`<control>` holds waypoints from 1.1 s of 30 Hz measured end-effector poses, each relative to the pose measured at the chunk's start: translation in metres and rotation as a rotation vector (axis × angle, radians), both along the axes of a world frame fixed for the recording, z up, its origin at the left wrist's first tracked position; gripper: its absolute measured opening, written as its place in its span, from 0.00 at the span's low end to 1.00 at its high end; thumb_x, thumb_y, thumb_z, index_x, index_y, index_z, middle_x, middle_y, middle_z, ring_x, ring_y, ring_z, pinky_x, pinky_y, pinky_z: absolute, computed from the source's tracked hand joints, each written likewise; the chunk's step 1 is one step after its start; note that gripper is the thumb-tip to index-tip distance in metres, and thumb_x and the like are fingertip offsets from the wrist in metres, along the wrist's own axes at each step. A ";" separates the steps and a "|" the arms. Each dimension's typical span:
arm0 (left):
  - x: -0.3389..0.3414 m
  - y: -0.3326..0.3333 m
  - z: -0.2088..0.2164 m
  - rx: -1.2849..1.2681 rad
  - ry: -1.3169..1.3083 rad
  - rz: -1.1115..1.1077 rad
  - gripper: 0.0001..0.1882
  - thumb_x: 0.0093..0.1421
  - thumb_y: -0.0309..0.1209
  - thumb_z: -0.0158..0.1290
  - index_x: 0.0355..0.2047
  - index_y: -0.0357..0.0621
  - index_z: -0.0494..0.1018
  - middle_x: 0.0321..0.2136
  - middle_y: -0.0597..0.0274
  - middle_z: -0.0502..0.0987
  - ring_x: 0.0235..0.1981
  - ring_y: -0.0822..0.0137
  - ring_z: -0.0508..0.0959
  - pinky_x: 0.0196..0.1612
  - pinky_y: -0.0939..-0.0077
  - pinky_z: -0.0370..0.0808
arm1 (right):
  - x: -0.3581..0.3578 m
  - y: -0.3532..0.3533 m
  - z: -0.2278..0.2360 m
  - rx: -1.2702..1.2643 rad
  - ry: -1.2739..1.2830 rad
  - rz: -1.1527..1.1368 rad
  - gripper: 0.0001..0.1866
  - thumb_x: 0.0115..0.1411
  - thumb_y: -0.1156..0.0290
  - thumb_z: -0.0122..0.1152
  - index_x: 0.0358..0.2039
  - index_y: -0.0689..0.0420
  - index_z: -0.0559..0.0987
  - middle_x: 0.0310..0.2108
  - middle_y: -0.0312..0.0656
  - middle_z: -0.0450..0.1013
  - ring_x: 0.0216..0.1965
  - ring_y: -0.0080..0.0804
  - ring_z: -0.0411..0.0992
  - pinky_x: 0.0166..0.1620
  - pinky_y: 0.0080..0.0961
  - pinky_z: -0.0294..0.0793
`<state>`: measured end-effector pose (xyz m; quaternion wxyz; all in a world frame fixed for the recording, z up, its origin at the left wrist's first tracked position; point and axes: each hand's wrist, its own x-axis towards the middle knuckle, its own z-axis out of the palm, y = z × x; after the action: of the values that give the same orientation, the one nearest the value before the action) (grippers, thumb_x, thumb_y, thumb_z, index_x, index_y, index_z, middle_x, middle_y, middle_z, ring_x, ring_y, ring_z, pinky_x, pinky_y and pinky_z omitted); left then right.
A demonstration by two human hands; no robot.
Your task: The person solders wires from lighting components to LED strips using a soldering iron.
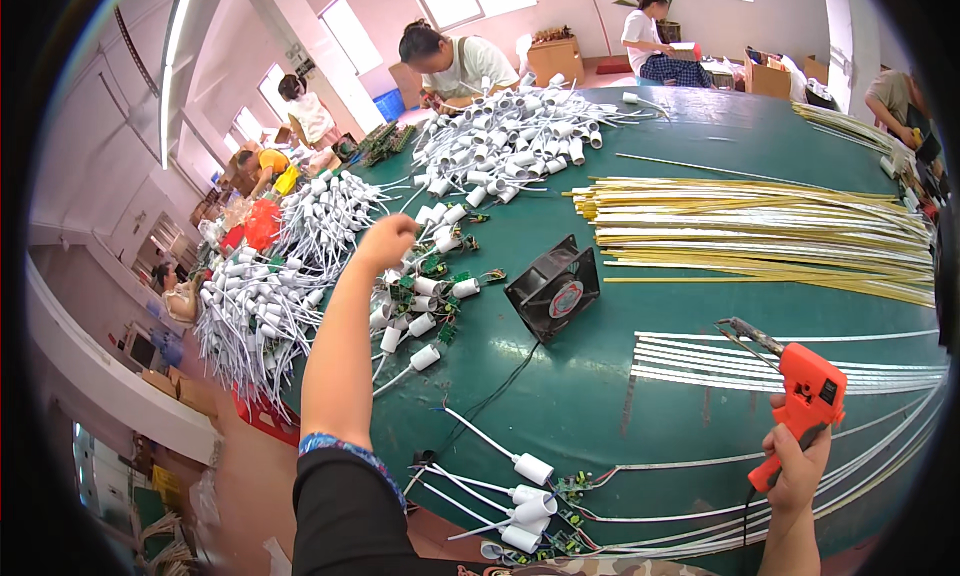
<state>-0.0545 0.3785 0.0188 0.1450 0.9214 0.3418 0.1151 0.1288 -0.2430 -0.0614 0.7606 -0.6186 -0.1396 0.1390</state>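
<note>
My right hand point(795, 466) is wrapped round the handle of a red soldering gun point(812, 384); its metal tip points left above a row of white LED strips point(690, 361). My left arm stretches forward, and my left hand point(388, 242) is at a pile of white lamp holders with green circuit boards point(425, 286). Its fingers look curled in; whatever they grip is hidden. Close to my body lie several white lamp holders point(533, 469) with wires. Green circuit boards point(572, 486) beside them are joined to long white strips running right.
A black square fan point(553, 288) stands mid-table, its cable trailing nearer. Bundles of yellow and white strips point(750, 226) lie at the far right. Large heaps of lamp holders point(505, 141) cover the table's far side and left point(260, 306). A person point(465, 66) works across the table; others sit farther off.
</note>
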 end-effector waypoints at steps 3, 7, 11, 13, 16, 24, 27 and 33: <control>-0.001 0.064 -0.020 0.214 -0.051 0.176 0.24 0.52 0.39 0.59 0.47 0.38 0.76 0.49 0.42 0.76 0.51 0.49 0.76 0.55 0.62 0.71 | 0.002 0.001 -0.004 0.007 -0.012 -0.041 0.30 0.54 0.78 0.58 0.58 0.63 0.63 0.48 0.50 0.73 0.28 0.22 0.72 0.31 0.19 0.71; 0.025 0.116 -0.063 0.184 0.043 0.350 0.40 0.51 0.49 0.61 0.56 0.30 0.67 0.53 0.34 0.72 0.56 0.43 0.73 0.59 0.59 0.69 | 0.010 -0.010 -0.018 -0.005 -0.115 -0.061 0.27 0.59 0.76 0.54 0.59 0.63 0.62 0.50 0.48 0.71 0.29 0.20 0.68 0.36 0.16 0.69; 0.061 0.124 -0.079 -0.132 0.070 0.408 0.45 0.49 0.43 0.58 0.62 0.26 0.57 0.56 0.31 0.69 0.58 0.45 0.73 0.58 0.61 0.70 | 0.014 -0.012 -0.024 -0.043 -0.167 -0.092 0.27 0.60 0.74 0.53 0.59 0.64 0.62 0.52 0.48 0.69 0.31 0.19 0.67 0.34 0.14 0.68; 0.066 0.121 -0.088 -0.199 0.060 0.410 0.45 0.50 0.39 0.57 0.65 0.31 0.55 0.57 0.33 0.70 0.58 0.46 0.73 0.59 0.62 0.70 | 0.015 -0.008 -0.023 -0.071 -0.143 -0.111 0.26 0.61 0.74 0.52 0.60 0.64 0.62 0.52 0.47 0.70 0.31 0.18 0.67 0.33 0.14 0.67; 0.024 0.141 -0.093 -0.074 0.097 0.208 0.39 0.51 0.30 0.55 0.65 0.44 0.58 0.55 0.40 0.73 0.57 0.46 0.73 0.58 0.63 0.70 | 0.018 -0.004 -0.025 -0.044 -0.097 -0.073 0.26 0.62 0.73 0.52 0.60 0.64 0.61 0.51 0.47 0.70 0.31 0.18 0.67 0.33 0.14 0.67; -0.036 0.060 -0.084 -0.321 0.171 -0.073 0.35 0.46 0.20 0.56 0.58 0.47 0.69 0.49 0.55 0.78 0.53 0.61 0.75 0.58 0.72 0.68 | 0.017 -0.014 -0.016 0.008 -0.108 -0.060 0.25 0.62 0.73 0.52 0.59 0.63 0.62 0.51 0.46 0.70 0.31 0.18 0.67 0.34 0.14 0.68; -0.044 0.032 -0.076 -0.396 0.138 -0.081 0.34 0.46 0.20 0.55 0.58 0.47 0.69 0.51 0.56 0.77 0.53 0.61 0.75 0.58 0.72 0.68 | 0.015 -0.015 -0.016 0.026 -0.117 -0.048 0.25 0.62 0.73 0.52 0.59 0.64 0.63 0.51 0.46 0.70 0.30 0.18 0.67 0.34 0.15 0.68; -0.080 -0.002 -0.037 -0.027 0.000 -0.195 0.35 0.47 0.19 0.50 0.59 0.47 0.69 0.51 0.50 0.77 0.55 0.54 0.75 0.59 0.68 0.69 | 0.019 -0.015 -0.021 0.003 -0.108 0.014 0.24 0.63 0.73 0.51 0.59 0.65 0.63 0.53 0.46 0.70 0.32 0.16 0.65 0.35 0.14 0.66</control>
<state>-0.1342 0.3760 -0.0178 0.1677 0.9482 0.2521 0.0956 0.1475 -0.2582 -0.0825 0.7518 -0.6231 -0.1850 0.1106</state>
